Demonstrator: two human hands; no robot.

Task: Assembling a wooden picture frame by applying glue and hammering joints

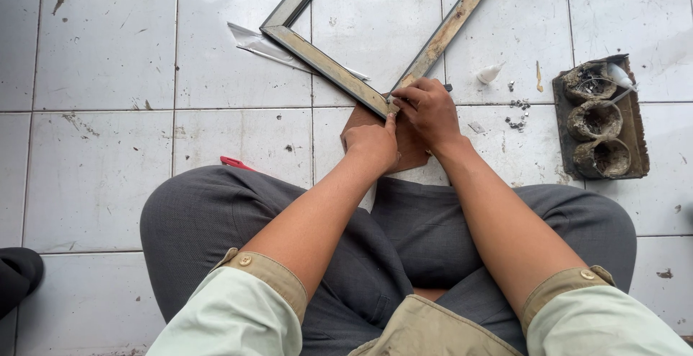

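Where the two hands meet at the near corner of the frame (328, 64), that corner is pressed by the left hand (372, 145), whose grip is closed into a loose fist with the thumb stretched forward onto the wood. The right hand (427, 107) is curled shut just beside it, and a small dark tool (447, 88), mostly hidden, is pinched in its fingers (406, 96) at the same corner; what kind of tool it is cannot be told. The frame is laid flat on the tiled floor (108, 46), turned like a diamond, with its far part cut off by the top edge of the view. A brown board (413, 155) is seen under the hands, between the frame's corner and the crossed legs in grey trousers (216, 219).

To the right of the hands, a scatter of small metal bits (517, 113) is spread on the tile, and a white tube (489, 73) is lying a little farther off. Well to the right, a dirty tray (635, 136) with three round cups is set. At the far left of the frame a strip of clear plastic (256, 42) is lying, and near the left knee a red object (235, 163) is partly hidden.
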